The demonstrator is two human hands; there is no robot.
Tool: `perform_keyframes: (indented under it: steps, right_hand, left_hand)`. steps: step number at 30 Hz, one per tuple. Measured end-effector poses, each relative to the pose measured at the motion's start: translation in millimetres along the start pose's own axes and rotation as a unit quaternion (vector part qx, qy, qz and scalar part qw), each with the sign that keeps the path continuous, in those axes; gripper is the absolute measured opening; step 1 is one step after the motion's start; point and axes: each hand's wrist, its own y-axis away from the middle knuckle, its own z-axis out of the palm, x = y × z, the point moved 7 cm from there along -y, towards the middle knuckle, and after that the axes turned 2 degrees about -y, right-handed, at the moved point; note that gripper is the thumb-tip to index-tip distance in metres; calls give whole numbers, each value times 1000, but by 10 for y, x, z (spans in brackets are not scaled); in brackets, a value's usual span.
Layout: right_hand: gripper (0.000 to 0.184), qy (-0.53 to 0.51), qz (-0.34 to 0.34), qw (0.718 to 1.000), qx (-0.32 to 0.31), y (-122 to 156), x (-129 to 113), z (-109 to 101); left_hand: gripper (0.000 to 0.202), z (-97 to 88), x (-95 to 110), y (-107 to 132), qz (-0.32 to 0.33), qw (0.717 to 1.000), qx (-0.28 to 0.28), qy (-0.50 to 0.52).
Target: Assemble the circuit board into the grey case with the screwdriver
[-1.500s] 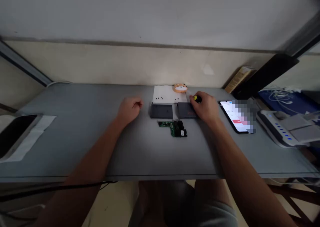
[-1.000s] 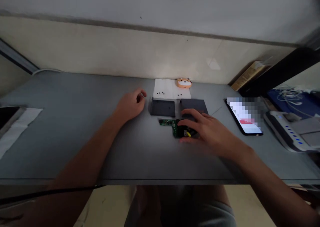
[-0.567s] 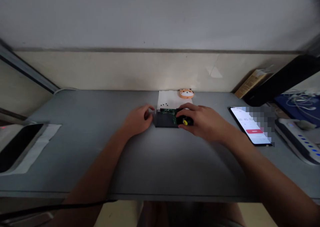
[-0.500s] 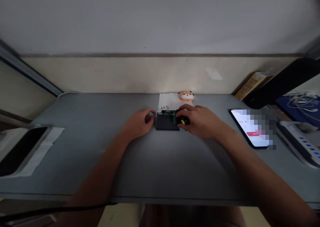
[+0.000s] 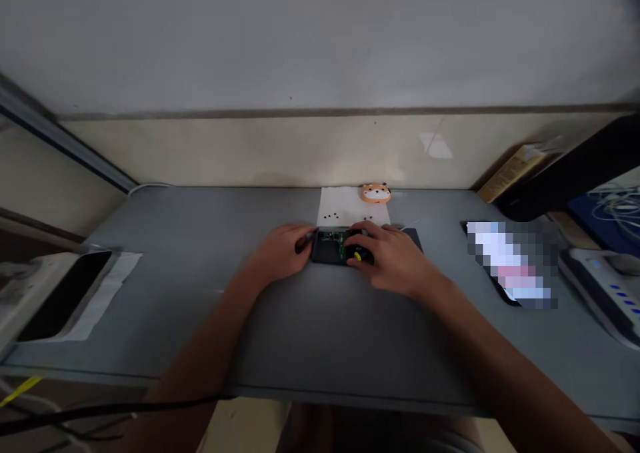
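A shallow black case [image 5: 330, 260] lies on the desk in front of me, with a green circuit board [image 5: 329, 236] showing inside it. My left hand [image 5: 284, 256] is at the case's left edge, fingers curled and thumb close to the fingertips; whether something sits between them is hard to see. Over the right part of the case, my right hand [image 5: 395, 256] has its fingers closed around a black rounded piece with a yellow end [image 5: 358, 256]. Its exact kind is unclear. A dark flat panel [image 5: 414, 237] shows beyond the right hand, partly hidden by it.
White paper [image 5: 345, 200] behind the case carries several tiny dark bits [image 5: 330, 216] and an orange animal-faced object [image 5: 376, 193]. At right are a phone [image 5: 500, 260] and a power strip [image 5: 610, 286]. A dark-screened device [image 5: 70, 296] lies on paper at left.
More of the circuit board shows inside the black case now. The dark panel has come into sight right of my right hand. My left hand has moved slightly right, against the case.
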Motion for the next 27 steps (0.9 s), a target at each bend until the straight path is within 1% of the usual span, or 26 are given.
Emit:
perform_keyframes:
  steps: [4, 8, 13, 19, 23, 27]
  right_hand:
    - [23, -10, -10, 1000, 5, 26, -10, -12]
    - [24, -18, -2, 1000, 2, 43, -13, -20]
    - [25, -35, 2, 999, -8, 52, 8, -27]
    - [22, -39, -21, 999, -9, 64, -20, -47]
    - [23, -34, -31, 999, 12, 73, -38, -57]
    - [21, -32, -58, 997, 34, 83, -49, -66]
  left_hand:
    - [26, -2, 11, 8, 10, 1000, 6, 18]
    - [24, -10, 19, 12, 15, 1000, 15, 16]
    - [23, -18, 21, 23, 6, 1000, 12, 20]
    - [24, 3, 16, 28, 19, 1000, 4, -10]
    - [26, 8, 49, 36, 42, 999, -2, -32]
    - [26, -6, 67, 52, 52, 997, -12, -63]
